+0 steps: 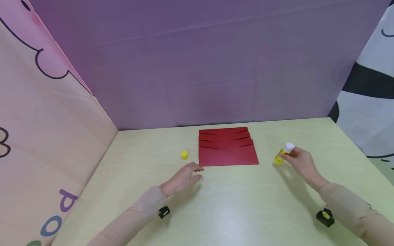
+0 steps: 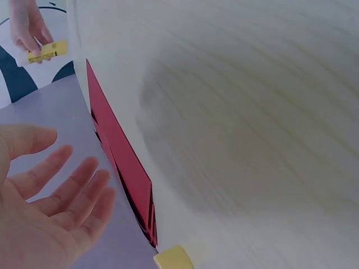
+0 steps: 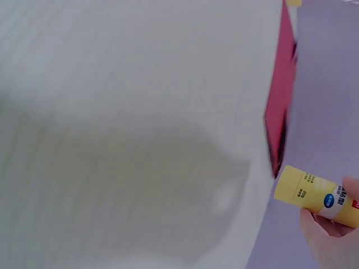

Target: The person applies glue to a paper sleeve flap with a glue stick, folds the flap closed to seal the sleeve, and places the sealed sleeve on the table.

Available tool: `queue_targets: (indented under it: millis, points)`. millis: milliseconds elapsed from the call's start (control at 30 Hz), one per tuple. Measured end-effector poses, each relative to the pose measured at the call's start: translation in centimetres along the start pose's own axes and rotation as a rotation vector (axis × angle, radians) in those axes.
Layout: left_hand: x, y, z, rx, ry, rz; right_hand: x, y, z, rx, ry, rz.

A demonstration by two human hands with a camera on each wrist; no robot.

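Observation:
My right hand [image 1: 303, 165] holds a yellow glue stick [image 3: 314, 193] between thumb and fingers, at the right of the table. In the head view the stick leans, white end up and yellow end down. Whether its lower end touches the table I cannot tell. My left hand [image 1: 183, 177] is held over the table, fingers loosely bent and spread, with nothing in them. Just beyond its fingertips lies a stack of red envelopes [image 1: 227, 155], overlapping with their slitted upper edges showing. A small yellow cap [image 1: 184, 155] stands left of the envelopes.
The pale wood-look table [image 1: 221, 205] meets a purple backdrop [image 1: 184, 68] behind. Printed cloth panels stand at the left [image 1: 46, 136] and right [image 1: 369, 112] sides. A black wrist device [image 1: 325, 217] shows under the right sleeve, another [image 1: 164, 212] under the left.

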State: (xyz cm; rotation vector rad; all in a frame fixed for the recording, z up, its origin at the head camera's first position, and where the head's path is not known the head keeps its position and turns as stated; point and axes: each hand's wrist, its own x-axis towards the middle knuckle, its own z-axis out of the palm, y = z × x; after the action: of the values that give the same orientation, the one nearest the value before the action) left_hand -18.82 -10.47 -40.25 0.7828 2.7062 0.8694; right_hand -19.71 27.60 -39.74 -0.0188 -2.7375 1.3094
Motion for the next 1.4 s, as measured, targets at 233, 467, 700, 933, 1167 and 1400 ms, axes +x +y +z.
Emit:
queue_targets:
  millis: [233, 467, 700, 933, 1167, 1400]
  points:
    - [0.2, 0.9, 0.2, -0.071, 0.044, -0.017, -0.6, -2.4, 0.2, 0.083, -0.077, 0.074]
    - [0.2, 2.2, 0.5, -0.128, 0.115, 0.038, -1.5, -4.8, 0.6, 0.158, -0.153, 0.077]
    - [0.1, 3.9, 0.9, -0.231, 0.184, 0.099, -2.6, -6.8, 1.4, 0.204, -0.177, 0.054]
    - [0.5, 5.4, 1.7, -0.281, 0.274, 0.156, -3.6, -8.6, 2.7, 0.277, -0.199, 0.086]
    - [0.5, 7.0, 2.8, -0.333, 0.322, 0.136, -4.4, -9.7, 4.0, 0.368, -0.234, 0.094]
    - [0.4, 7.9, 3.6, -0.317, 0.37, 0.104, -5.0, -10.6, 4.7, 0.517, -0.282, 0.131]
